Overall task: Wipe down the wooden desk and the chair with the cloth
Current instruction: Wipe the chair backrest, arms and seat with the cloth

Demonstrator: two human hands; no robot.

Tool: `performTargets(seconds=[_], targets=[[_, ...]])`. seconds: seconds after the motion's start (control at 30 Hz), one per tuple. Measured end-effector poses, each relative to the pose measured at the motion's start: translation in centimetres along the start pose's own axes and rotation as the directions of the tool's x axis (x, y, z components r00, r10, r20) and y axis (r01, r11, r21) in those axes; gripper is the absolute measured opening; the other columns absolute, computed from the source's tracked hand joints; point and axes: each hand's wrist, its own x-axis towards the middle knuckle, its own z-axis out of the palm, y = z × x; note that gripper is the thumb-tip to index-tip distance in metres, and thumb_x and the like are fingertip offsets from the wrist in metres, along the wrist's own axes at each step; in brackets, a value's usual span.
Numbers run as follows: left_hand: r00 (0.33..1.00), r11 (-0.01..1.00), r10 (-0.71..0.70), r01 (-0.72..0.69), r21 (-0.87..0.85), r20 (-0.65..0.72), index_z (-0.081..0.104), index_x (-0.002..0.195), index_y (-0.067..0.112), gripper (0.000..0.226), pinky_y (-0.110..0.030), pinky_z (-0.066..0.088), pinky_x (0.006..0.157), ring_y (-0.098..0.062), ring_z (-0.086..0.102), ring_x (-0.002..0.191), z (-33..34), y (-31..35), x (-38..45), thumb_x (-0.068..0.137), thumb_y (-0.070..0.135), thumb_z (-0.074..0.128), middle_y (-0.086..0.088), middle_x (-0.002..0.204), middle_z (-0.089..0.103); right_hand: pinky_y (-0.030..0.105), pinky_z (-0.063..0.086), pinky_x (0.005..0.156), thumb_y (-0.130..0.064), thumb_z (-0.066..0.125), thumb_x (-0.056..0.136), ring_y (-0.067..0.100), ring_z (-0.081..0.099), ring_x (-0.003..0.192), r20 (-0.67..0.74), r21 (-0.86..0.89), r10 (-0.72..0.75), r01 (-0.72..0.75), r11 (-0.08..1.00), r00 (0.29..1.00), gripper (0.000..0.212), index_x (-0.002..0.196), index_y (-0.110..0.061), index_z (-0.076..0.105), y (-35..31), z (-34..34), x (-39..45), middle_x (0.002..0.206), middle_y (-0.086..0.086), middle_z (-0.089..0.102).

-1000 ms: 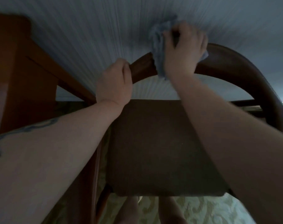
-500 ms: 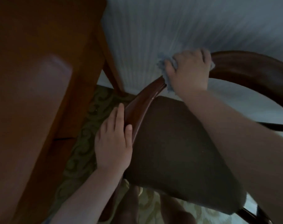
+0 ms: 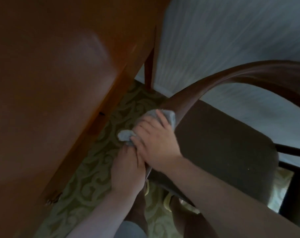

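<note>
Head view: right hand (image 3: 156, 141) grip presses crumpled blue-grey cloth (image 3: 168, 116) on curved chair rail (image 3: 214, 79)

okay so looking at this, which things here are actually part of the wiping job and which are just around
Part of the job:
cloth, under the right hand on the chair's curved wooden rail
left hand, low on the same rail
chair seat
wooden desk

Just around:
patterned carpet
striped wall
</note>
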Motion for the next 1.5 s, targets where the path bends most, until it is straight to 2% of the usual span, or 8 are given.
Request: performTargets(seconds=[0.23,0.43,0.63,0.8,0.93,1.13,1.33,1.5], targets=[[0.963,0.929,-0.254,0.216,-0.301,-0.094,0.060,0.117,0.027,0.047,-0.026,0.047,0.082,-0.006,0.058,0.096,0.9,-1.2,-4.9,0.104,0.046,0.020,0.010,0.105,0.063,0.042,0.006,0.120,-0.026,0.047,0.097,0.018,0.032,0.141,-0.160,0.021,0.232,-0.232,0.972,0.959,0.034,0.128,-0.019,0.060,2.0,-0.1,-1.5,0.141,-0.001,0.052],[0.798,0.666,-0.577,0.339,-0.665,-0.172,0.059,0.091,0.016,0.025,-0.019,0.043,0.064,-0.020,0.061,0.088,1.6,-0.8,-6.0,0.100,0.005,0.038,0.005,0.084,0.060,0.040,0.004,0.118,-0.032,0.046,0.094,0.018,0.033,0.137,0.030,-0.064,-0.312,0.313,0.947,0.950,0.042,0.133,-0.022,0.058,-3.4,3.5,-5.9,0.138,-0.003,0.056],[0.800,0.804,-0.515,0.327,-0.497,-0.307,0.060,0.101,0.023,0.035,-0.027,0.042,0.074,-0.011,0.057,0.086,2.8,-0.3,-5.5,0.105,0.032,0.026,0.004,0.094,0.062,0.043,0.002,0.120,-0.030,0.034,0.099,0.019,0.019,0.147,-0.205,0.066,0.259,-0.250,0.966,0.944,0.048,0.146,-0.024,0.041,-2.7,3.2,-4.9,0.155,0.000,0.034],[0.868,0.883,-0.416,0.315,-0.347,-0.272,0.057,0.113,0.023,0.031,-0.025,0.046,0.080,-0.012,0.058,0.095,1.9,-0.9,-5.8,0.104,0.029,0.028,0.005,0.102,0.060,0.044,0.007,0.118,-0.029,0.043,0.096,0.023,0.032,0.142,0.090,-0.153,-0.331,0.341,0.927,0.939,0.045,0.140,-0.019,0.050,-0.4,1.6,-4.0,0.149,0.002,0.044],[0.954,0.983,-0.185,0.176,-0.061,-0.235,0.052,0.131,0.024,0.042,-0.038,0.042,0.103,-0.014,0.055,0.113,0.8,1.1,-3.9,0.103,0.036,0.023,0.004,0.122,0.060,0.051,0.009,0.121,-0.025,0.034,0.102,0.021,0.013,0.149,-0.230,-0.040,0.355,-0.374,0.927,0.906,0.050,0.151,-0.019,0.029,4.9,-0.8,-2.1,0.160,0.004,0.025],[0.945,0.952,-0.283,0.256,-0.169,-0.164,0.056,0.104,0.016,0.022,-0.038,0.042,0.078,-0.014,0.051,0.077,1.1,4.7,0.3,0.102,0.021,0.034,0.002,0.086,0.055,0.040,-0.004,0.117,-0.035,0.034,0.104,0.020,0.019,0.147,0.163,-0.108,-0.201,0.220,0.969,0.966,0.046,0.148,-0.024,0.037,3.8,-1.9,-0.2,0.155,-0.001,0.034],[0.988,0.999,-0.002,0.007,0.034,-0.153,0.038,0.143,0.024,0.041,-0.048,0.041,0.104,-0.021,0.050,0.126,1.6,7.9,5.1,0.103,0.029,0.035,-0.001,0.138,0.052,0.044,0.012,0.117,-0.038,0.032,0.101,0.025,0.039,0.135,-0.262,-0.212,0.392,-0.449,0.868,0.882,0.042,0.131,-0.019,0.055,12.1,-4.6,1.5,0.135,0.004,0.054],[0.981,0.983,0.075,-0.043,0.176,-0.179,0.049,0.117,0.012,0.028,-0.046,0.050,0.081,-0.029,0.060,0.097,3.0,11.0,9.4,0.101,0.031,0.038,-0.010,0.108,0.061,0.037,0.012,0.113,-0.042,0.026,0.103,0.019,0.040,0.128,-0.039,-0.175,0.214,-0.218,0.960,0.976,0.041,0.132,-0.027,0.050,10.6,-5.3,2.9,0.130,-0.005,0.054]])
